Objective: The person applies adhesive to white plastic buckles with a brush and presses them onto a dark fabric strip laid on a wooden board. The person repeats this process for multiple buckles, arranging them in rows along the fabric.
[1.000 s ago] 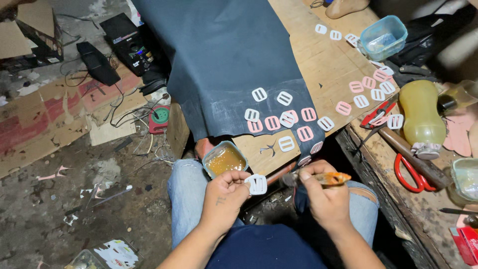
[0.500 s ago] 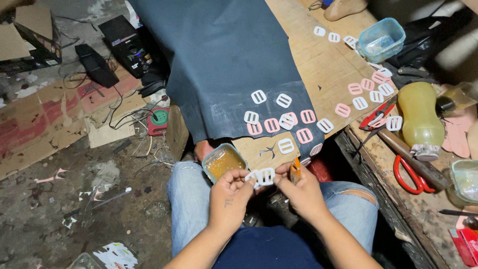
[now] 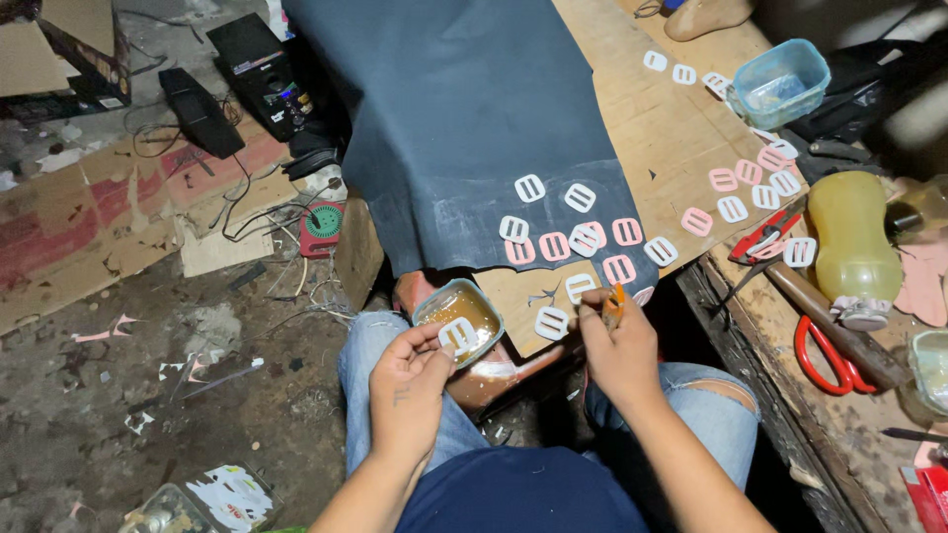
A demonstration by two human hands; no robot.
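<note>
The left hand [image 3: 410, 390] pinches a small white slotted piece [image 3: 457, 336] between thumb and fingertips. The piece is held directly over the glue tin [image 3: 459, 318], which rests on the person's left knee. Whether the piece touches the amber glue cannot be told from this view.

The right hand [image 3: 620, 345] is closed around a thin orange-handled brush [image 3: 615, 301]. The brush points up and away from the body, toward 12 o'clock. Its tip stands just beside a white piece [image 3: 580, 287] lying at the near edge of the dark sheet [image 3: 464, 109].

Key relation: the held piece lies at 9 o'clock from the brush tip, with the near edge of the board [image 3: 652, 138] between the two hands. The glue tin is touching or almost touching the left hand and is well apart from the right. The left hand is therefore the nearer one to the tin and to the held piece.

Long axis of the held piece: roughly 10 o'clock to 4 o'clock, with its slots facing up toward the camera.

More white and pink pieces lie in a cluster at 12 o'clock from the hands, on the sheet and on the board. Red-handled scissors [image 3: 825, 360] and a yellow bottle [image 3: 854, 247] lie at 3 o'clock, well apart from both hands.
</note>
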